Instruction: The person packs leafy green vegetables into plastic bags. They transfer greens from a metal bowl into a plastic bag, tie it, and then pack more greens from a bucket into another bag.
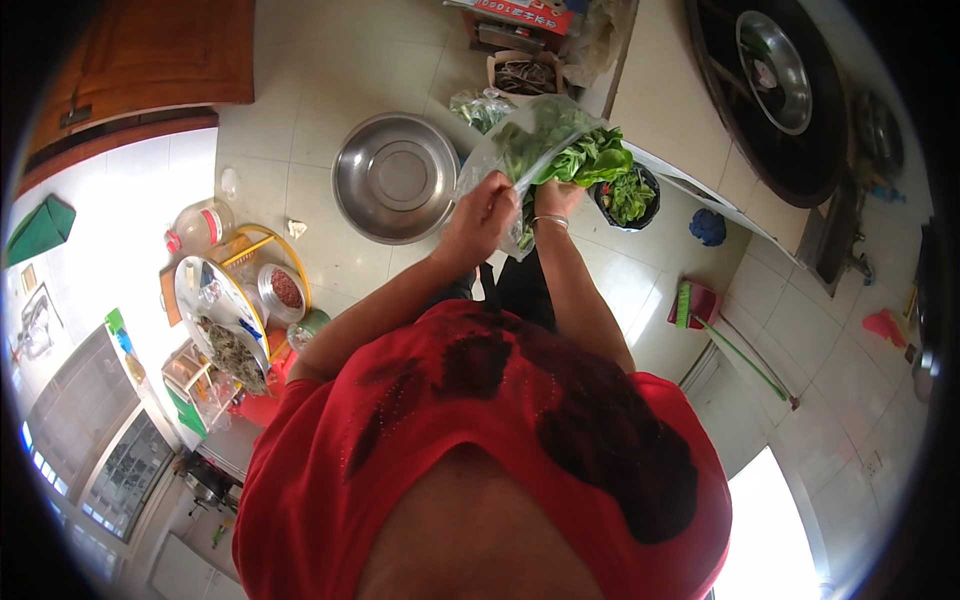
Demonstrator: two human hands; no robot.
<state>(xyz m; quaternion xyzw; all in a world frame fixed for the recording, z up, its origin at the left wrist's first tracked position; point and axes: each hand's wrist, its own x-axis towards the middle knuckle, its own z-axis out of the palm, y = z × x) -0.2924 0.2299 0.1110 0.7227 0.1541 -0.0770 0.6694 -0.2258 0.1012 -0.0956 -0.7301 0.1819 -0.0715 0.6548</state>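
Observation:
My left hand [484,217] grips the edge of a clear plastic bag [491,154], its fingers curled into the film. Green leafy vegetables show through the bag and spill out at its right side. My right hand [559,201] is closed around the lower part of the leafy greens [592,157]; leaves and film hide some of its fingers. A wide stainless steel basin [352,180] rests on the tiled floor left of the bag. Just right of my right hand, a bin lined with a black bag [654,214] holds more leaves [628,199].
Another bag of greens [480,109] lies beyond the basin, near a cardboard box [517,57]. At right is a counter [667,82] with a large wok [720,97]. A round-topped rack [281,244] stands left. A dustpan [705,300] leans by the right wall.

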